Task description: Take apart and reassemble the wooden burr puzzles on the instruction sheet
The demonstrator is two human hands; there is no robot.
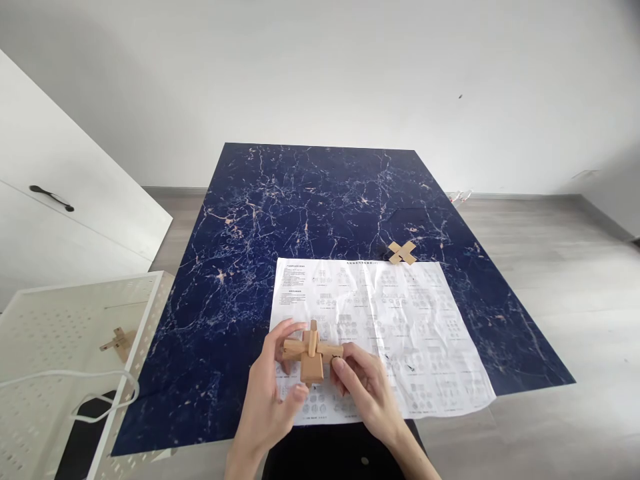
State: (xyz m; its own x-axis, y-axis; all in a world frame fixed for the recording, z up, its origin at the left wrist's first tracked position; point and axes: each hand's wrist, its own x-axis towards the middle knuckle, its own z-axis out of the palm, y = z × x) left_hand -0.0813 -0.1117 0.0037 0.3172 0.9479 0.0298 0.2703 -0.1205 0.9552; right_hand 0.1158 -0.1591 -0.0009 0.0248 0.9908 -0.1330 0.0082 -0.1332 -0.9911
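A wooden interlocking burr puzzle (311, 367), made of crossed light-brown bars, is held just above the printed sheet near the table's front edge. My left hand (270, 380) curls around its left side, with fingertips at the left bar end and the thumb close to the lower block. At the right bar end, my right hand (363, 383) pinches the wood between thumb and fingers. Beneath both hands lies the creased white instruction sheet (345, 313), covered in small diagrams and text. Parts of the fingers are hidden behind the puzzle.
A second crossed wooden puzzle (403, 253) rests at the sheet's far edge. The dark blue marbled table (310, 193) extends towards the wall. On the left, a white perforated cart (160, 293) carries another wooden puzzle (119, 343), a white cable (60, 375) and a black object (85, 437).
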